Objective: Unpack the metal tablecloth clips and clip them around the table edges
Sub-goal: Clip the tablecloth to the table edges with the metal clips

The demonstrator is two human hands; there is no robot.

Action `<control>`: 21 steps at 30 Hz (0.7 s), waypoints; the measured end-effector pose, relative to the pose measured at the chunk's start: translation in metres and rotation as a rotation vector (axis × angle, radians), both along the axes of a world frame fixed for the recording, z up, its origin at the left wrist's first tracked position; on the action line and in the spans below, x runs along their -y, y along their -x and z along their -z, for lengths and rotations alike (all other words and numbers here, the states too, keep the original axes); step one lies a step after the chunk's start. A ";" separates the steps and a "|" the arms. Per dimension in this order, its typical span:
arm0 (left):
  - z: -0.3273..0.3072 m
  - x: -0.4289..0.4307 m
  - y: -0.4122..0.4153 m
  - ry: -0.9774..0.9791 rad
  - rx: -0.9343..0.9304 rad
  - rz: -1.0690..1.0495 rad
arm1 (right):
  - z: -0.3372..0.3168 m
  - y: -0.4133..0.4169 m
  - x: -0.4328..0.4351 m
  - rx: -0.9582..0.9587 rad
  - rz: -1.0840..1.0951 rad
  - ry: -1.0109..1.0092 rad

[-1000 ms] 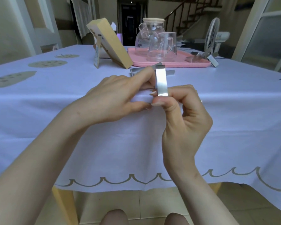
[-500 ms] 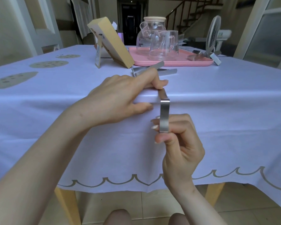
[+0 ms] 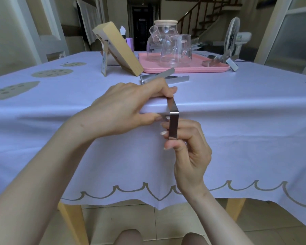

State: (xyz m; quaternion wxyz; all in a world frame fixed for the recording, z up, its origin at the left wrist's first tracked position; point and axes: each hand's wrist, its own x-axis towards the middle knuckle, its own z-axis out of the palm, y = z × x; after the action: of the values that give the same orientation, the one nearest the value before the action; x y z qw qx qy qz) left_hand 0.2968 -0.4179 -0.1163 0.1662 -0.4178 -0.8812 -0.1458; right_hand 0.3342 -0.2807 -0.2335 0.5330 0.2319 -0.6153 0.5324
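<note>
**Desk:** What is shown at the near edge of the tabletop?

**Caption:** A clip (image 3: 173, 124) is seen hooked over that edge, about midway along it. It is a flat band of polished, mirror-bright steel bent to a sharp corner. One arm is laid on top of the white tablecloth (image 3: 237, 124), and the other is hung down the front.

**Desk:** How are the hands placed?

**Caption:** The cloth-covered edge is gripped by the left hand (image 3: 129, 106), just beside the clip. Its fingers are curled over the top and its thumb is pressed against the front. The hanging arm of the clip is pinched by the right hand (image 3: 189, 149) between thumb and curled fingers.

**Desk:** What else is pictured?

**Caption:** Two spare clips (image 3: 166, 77), of the same steel, are seen lying crossed beyond the left hand. Behind them, towards the far edge, a pink tray (image 3: 184, 69) is loaded with a glass jug (image 3: 176, 50). More clips (image 3: 224, 61) are heaped at the tray's right end. A tan box (image 3: 120, 50) is propped at a tilt to the tray's left.
</note>
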 end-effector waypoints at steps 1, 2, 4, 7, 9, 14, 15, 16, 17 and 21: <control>0.000 0.000 0.000 0.005 0.007 -0.004 | -0.001 0.001 -0.001 0.003 -0.002 -0.006; -0.001 0.000 -0.001 0.009 0.017 -0.010 | -0.002 0.002 -0.002 0.003 -0.001 -0.014; -0.002 0.000 -0.002 0.023 0.030 -0.023 | -0.002 0.002 -0.004 0.006 0.016 -0.035; -0.003 0.001 -0.005 0.056 0.049 -0.055 | -0.002 -0.005 -0.006 0.042 0.180 -0.068; -0.006 0.002 -0.007 0.086 0.094 -0.065 | -0.005 -0.010 -0.007 0.065 0.284 -0.069; -0.011 0.008 -0.008 0.084 0.225 0.009 | -0.024 -0.019 -0.019 0.061 0.440 -0.213; -0.011 0.007 -0.010 0.072 0.227 0.005 | -0.031 -0.019 -0.024 0.079 0.436 -0.268; -0.010 0.005 -0.011 0.075 0.209 -0.027 | -0.039 -0.020 -0.029 0.107 0.420 -0.330; -0.009 0.002 -0.012 0.085 0.172 -0.074 | -0.046 -0.020 -0.035 0.144 0.405 -0.397; -0.002 -0.002 -0.012 0.051 0.054 -0.162 | -0.061 -0.022 -0.049 0.312 0.432 -0.631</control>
State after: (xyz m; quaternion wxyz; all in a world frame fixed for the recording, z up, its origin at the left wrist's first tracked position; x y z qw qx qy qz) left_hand 0.3084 -0.4157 -0.1144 0.1427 -0.3450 -0.9198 -0.1205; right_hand 0.3563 -0.2320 -0.1722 0.4354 0.1660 -0.8565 0.2222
